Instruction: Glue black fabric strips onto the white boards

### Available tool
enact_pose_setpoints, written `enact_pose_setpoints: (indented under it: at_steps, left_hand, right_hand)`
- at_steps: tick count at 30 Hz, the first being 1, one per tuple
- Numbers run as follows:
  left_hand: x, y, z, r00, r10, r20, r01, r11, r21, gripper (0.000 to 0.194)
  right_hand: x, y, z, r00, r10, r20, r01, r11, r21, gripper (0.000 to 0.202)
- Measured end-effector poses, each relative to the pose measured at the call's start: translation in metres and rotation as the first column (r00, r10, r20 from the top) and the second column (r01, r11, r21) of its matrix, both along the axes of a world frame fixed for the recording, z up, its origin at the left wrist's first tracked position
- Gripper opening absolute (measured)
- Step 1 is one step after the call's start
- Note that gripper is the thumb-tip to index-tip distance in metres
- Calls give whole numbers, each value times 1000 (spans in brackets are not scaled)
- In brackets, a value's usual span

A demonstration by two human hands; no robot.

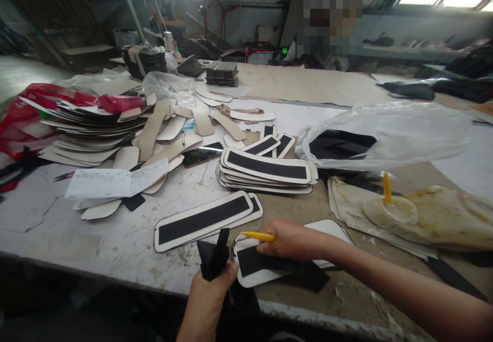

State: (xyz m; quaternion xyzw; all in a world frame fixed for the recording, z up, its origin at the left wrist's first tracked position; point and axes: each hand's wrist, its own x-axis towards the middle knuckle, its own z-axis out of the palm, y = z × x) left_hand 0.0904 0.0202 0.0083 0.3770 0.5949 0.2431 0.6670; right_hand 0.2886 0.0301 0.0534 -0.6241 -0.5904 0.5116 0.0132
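My left hand (210, 298) is closed around a bunch of black fabric strips (211, 261) at the table's front edge. My right hand (287, 240) grips a slim yellow tool (254, 235) with a pointed end, aimed left. Under that hand lies a white panel (252, 280) bearing a black strip (248, 261); the fingers rest on or just above it. A loose black strip (314, 276) sticks out beneath the wrist. Just beyond my hands, two white panels with black strips (204, 222) overlap. Farther back stands a stack of similar panels (267, 170).
At right, a glue-smeared tub (393, 211) has a yellow handle (387, 188) standing in it. Behind it is a clear plastic bag (416, 136) with black pieces. Piled panels (96, 131), an open notebook (117, 180) and a phone (203, 154) occupy the left. A person (169, 8) is in the background.
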Motion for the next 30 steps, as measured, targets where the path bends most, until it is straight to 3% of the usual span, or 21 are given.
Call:
enact_pose_setpoints:
  at_steps: [8,16,21,25,30]
  left_hand:
    - [11,-1,5,993,107,-56,-109,994,-19,48]
    - [16,0,0,987,163,-4,-163,986,41,43]
    - [16,1,1,991,135,-14,-135,991,-1,40]
    - [11,3,4,993,112,-41,-114,992,-46,40]
    - [5,6,2,995,41,-93,-46,997,-56,28]
  right_hand:
    - [1,-1,3,998,56,12,-56,997,44,14]
    - [-2,-1,2,993,94,73,-99,992,79,17]
    - [14,-15,20,986,114,118,-123,990,74,14]
    - [63,-48,32,975,-11,222,-7,996,84,14]
    - [108,-87,24,912,-277,301,225,955,195,16]
